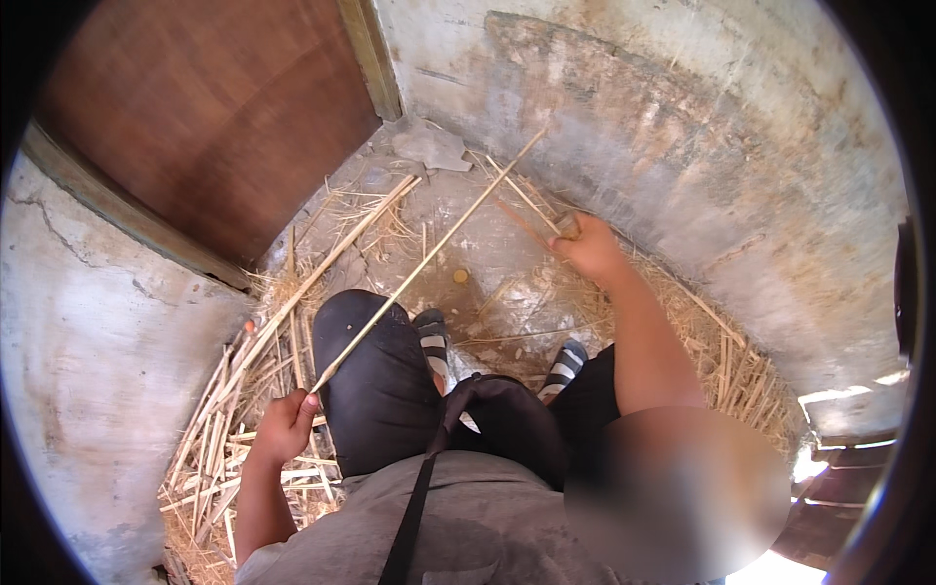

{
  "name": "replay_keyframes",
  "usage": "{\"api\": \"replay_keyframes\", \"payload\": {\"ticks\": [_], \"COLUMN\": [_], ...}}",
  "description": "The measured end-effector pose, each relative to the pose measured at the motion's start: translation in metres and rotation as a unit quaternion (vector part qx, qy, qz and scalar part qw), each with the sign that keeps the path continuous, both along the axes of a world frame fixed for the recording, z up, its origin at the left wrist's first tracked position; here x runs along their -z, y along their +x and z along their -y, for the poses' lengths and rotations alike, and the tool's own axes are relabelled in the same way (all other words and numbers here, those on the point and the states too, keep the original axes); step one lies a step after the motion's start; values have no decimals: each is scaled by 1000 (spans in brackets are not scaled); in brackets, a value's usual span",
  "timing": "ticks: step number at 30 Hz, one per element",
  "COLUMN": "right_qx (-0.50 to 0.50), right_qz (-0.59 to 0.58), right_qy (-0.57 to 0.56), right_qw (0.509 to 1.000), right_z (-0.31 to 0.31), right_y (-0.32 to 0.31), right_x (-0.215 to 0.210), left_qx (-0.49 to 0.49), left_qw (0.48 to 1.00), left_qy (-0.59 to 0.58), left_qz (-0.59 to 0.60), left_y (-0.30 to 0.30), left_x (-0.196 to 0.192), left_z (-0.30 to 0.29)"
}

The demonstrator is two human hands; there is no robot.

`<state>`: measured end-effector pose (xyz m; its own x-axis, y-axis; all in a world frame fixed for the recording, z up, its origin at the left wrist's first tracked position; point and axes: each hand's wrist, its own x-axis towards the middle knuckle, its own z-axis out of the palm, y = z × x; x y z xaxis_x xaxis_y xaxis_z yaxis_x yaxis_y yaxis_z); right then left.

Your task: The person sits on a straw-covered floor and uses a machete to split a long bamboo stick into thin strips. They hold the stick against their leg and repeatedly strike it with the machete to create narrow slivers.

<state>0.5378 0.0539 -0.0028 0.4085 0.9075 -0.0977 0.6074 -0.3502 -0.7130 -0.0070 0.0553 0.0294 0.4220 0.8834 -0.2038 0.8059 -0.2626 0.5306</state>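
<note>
My left hand (pixel 288 426) is closed around the lower end of a long, thin, pale cane stick (pixel 429 255). From there the stick slants up and away to the right, passing over my left knee, its far tip near the wall. On the right, my right hand (pixel 591 252) grips the wooden handle of what looks like a knife (pixel 524 223). Its narrow brownish blade points up and left, apart from the stick; the blade is smeared, so its exact shape is hard to make out.
Split stalks and straw (pixel 219 439) lie heaped at the left, with more straw (pixel 736 375) along the right wall. A brown door panel (pixel 224 107) and plaster walls (pixel 673 127) close in the far side. My striped socks (pixel 565 366) rest on the littered floor.
</note>
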Motion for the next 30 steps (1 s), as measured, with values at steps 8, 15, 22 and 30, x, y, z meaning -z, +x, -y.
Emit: {"api": "replay_keyframes", "payload": {"ticks": [8,15,22,30], "right_qx": [-237,-39,-226,-17], "right_qz": [156,80,151,-7], "right_qy": [-18,0,-24,-28], "right_qw": [959,996,962,999], "right_z": [7,-1,3,6], "right_y": [-41,1,-39,-1], "right_x": [-40,-1,-20,-19], "left_qx": [-26,-16,18,-6], "left_qw": [992,984,991,990], "left_qy": [121,166,132,136], "left_qz": [-18,-56,-35,-45], "left_y": [-4,-4,-19,-20], "left_x": [22,17,13,16], "left_z": [16,12,2,3]}}
